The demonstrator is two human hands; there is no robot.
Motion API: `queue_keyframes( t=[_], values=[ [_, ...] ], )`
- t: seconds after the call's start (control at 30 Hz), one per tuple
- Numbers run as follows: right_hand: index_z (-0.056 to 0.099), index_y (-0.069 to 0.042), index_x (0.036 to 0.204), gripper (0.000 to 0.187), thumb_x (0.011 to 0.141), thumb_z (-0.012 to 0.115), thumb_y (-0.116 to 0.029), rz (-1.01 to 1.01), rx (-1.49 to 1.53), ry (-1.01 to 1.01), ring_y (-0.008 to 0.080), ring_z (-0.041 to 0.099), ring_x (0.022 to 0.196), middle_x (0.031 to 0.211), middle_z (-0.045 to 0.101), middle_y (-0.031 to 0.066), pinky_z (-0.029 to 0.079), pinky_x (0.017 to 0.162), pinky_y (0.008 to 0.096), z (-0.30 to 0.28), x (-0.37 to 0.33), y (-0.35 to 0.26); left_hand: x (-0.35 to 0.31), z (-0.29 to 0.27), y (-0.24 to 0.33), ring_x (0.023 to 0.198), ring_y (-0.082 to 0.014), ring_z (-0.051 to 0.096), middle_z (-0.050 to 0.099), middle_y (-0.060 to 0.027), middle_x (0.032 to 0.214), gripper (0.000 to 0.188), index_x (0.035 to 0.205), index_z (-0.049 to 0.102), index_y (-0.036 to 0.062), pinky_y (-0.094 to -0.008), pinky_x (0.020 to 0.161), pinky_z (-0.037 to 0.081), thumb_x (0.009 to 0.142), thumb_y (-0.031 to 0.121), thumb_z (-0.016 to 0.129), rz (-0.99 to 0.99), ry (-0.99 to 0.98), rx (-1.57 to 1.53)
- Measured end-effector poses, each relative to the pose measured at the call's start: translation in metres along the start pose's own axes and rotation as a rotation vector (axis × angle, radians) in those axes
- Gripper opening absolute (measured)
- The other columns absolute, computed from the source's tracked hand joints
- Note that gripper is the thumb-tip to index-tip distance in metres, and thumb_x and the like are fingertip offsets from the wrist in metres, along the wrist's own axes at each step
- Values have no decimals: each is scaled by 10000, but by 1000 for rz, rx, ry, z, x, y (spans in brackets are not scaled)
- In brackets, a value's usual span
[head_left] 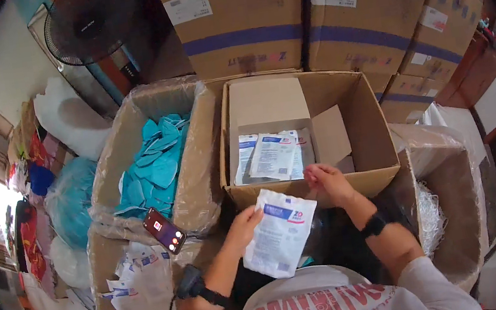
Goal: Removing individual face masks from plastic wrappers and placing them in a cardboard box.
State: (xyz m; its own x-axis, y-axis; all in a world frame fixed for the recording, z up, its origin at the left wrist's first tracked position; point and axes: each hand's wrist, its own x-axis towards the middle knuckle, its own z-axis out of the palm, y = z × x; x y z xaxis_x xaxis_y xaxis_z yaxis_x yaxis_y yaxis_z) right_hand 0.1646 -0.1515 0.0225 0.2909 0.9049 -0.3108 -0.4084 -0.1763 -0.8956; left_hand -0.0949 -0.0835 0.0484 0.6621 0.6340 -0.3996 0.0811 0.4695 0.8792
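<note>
stack of closed cardboard cartons (pixel 304 14) with purple bands fills the far side; below it, an open cardboard box (pixel 359 133) holds a few flat white sachets (pixel 273 154) lying against a folded card insert; to its left, a plastic-lined carton (pixel 126 146) holds a heap of teal gloves (pixel 157 161); a phone (pixel 164 230) with a lit screen rests on that carton's near rim; further left and nearer, a loose pile of empty white wrappers (pixel 136 285) lies in another carton; at the right, a lined carton (pixel 449 190) shows shredded white material at its edge; smallest, the white sealed pouch (pixel 280 232) with blue print, held in front of the person's chest, just below the near wall of the open box; left hand (pixel 242 228) pinches the pouch's left edge, fingers closed on it; right hand (pixel 328 182) hovers just above the pouch's top right corner, fingers curled, and whether it touches the pouch cannot be told; the two hands stand a little apart; judged from its look, the pouch is light, thin and limp, with a smooth, somewhat slippery skin; it would bend if held by one corner, so the sealed edges are the best grip, one hand to each side.
</note>
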Motion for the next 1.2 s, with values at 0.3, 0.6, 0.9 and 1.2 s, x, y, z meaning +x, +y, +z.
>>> queue_keyframes(
  t=[0.3, 0.6, 0.9, 1.2],
  values=[
    [484, -7, 1064, 328, 843, 552, -240, 278, -207, 326, 184, 565, 796, 946, 570, 72, 479, 673, 336, 16, 113, 29, -16, -26, -1, 828, -70, 525, 582, 0, 923, 231, 1038, 557, 28, -222, 734, 415, 887, 192, 498, 24, 151, -176],
    [461, -37, 1116, 260, 878, 485, -139, -135, 121, 95, 134, 513, 935, 1038, 540, 36, 420, 809, 278, 26, -25, -33, 19, 16, 68, 914, -91, 520, 570, -21, 1010, 276, 1109, 509, 17, -238, 804, 407, 895, 189, 482, 132, 18, -523],
    [431, -51, 1224, 369, 889, 489, -193, 159, 104, -245, 154, 507, 1013, 1161, 512, 50, 398, 883, 316, 13, -101, 5, 28, 50, 69, 919, -92, 509, 555, -45, 1008, 296, 1154, 458, 13, -249, 793, 409, 903, 170, 466, 337, -164, 132],
    [509, -12, 1060, 252, 885, 506, -194, -218, -359, -300, 71, 496, 826, 913, 547, 31, 418, 714, 222, 47, -95, -94, -19, 74, 107, 954, -317, 555, 573, -189, 1013, 374, 1211, 403, 71, -346, 824, 409, 859, 149, 502, 448, -321, 625]
  ],
)
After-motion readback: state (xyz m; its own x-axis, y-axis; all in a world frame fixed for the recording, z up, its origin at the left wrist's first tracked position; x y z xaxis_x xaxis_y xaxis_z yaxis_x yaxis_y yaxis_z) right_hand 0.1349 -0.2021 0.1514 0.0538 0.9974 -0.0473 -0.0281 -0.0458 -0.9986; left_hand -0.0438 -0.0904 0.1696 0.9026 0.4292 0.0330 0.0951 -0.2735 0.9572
